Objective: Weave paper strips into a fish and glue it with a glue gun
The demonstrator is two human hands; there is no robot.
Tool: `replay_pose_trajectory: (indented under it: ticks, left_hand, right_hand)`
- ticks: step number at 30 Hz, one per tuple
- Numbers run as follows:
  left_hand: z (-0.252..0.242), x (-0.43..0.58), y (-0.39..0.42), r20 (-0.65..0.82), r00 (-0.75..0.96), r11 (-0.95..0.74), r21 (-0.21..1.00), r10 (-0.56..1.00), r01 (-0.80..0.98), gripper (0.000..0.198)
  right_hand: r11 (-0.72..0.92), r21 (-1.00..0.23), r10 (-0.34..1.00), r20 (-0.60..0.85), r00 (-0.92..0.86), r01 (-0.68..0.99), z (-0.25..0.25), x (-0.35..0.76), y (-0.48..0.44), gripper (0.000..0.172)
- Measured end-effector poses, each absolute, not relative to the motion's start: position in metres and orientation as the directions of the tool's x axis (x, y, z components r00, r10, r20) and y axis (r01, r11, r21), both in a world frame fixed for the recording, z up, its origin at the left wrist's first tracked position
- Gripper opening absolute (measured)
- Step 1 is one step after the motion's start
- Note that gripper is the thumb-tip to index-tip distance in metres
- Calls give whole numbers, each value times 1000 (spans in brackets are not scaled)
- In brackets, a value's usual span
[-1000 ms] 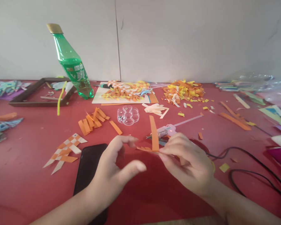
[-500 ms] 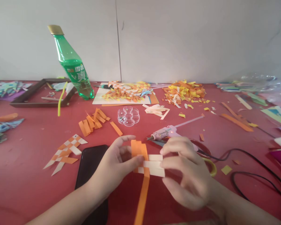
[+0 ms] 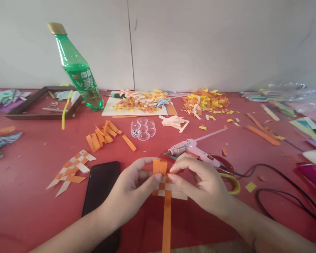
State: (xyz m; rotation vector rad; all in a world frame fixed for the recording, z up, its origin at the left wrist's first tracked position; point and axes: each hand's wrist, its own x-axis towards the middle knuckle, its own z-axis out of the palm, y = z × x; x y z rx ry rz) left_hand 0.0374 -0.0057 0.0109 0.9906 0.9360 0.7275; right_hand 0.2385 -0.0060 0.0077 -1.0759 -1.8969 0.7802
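Between my hands is a small woven paper piece (image 3: 161, 187), a checker of orange and cream strips. My left hand (image 3: 138, 181) pinches its left side, thumb in front and fingers behind, below some upright orange ends. The thumb and forefinger of my right hand (image 3: 200, 181) close on the top of a long orange paper strip (image 3: 166, 221). That strip crosses the weave and hangs down toward me. Cream strip ends stick out to the right, partly behind my right hand. A woven paper fish (image 3: 75, 165) lies to the left, beside a black phone (image 3: 101, 186).
A pink glue gun (image 3: 186, 147) and yellow-handled scissors (image 3: 235, 184) lie beyond my right hand, near a black cable (image 3: 260, 165). Cut orange strips (image 3: 101, 137), a clear flower-shaped tray (image 3: 143, 128) and paper scraps (image 3: 206, 102) lie farther back. A green bottle (image 3: 80, 73) stands by a dark frame (image 3: 39, 116).
My right hand has moved left from the cream strip ends and now pinches the orange strip's top. The strip, slanted before, now lies straighter down across the weave. The view has shifted slightly.
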Motion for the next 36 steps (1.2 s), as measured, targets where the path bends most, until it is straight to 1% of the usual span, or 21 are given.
replay_pose_trajectory:
  ticks: [4,7,13,17,23,29,33,36]
  left_hand:
    - [9,38,-8,-332,421,395,916,844,-70,49]
    - [9,38,-9,-332,424,384,923,842,-39,45]
    - [12,39,-8,-324,472,406,911,820,-80,38]
    - [12,39,-7,-315,481,414,903,818,-112,32]
    - [10,36,-9,-260,496,372,917,828,-140,26]
    - [9,37,-7,-224,488,325,937,843,-131,24]
    - [6,36,-6,-240,500,301,952,832,-45,16]
    - [3,34,-8,-263,467,255,963,844,83,18]
  right_hand:
    - [334,-851,930,229,-287,405,10,237,-6,4]
    - [312,-856,936,202,-289,413,12,236,-7,8]
    - [297,-848,938,174,-300,438,12,234,-8,14]
    - [338,-833,928,217,-304,438,13,236,-8,13]
    - [468,-786,864,311,-396,404,15,238,-7,10]
    - [485,-778,858,335,-390,400,13,238,-9,4]
    - [498,-777,858,376,-350,385,11,238,-8,6]
    - [562,-707,825,445,-348,429,9,239,-8,8]
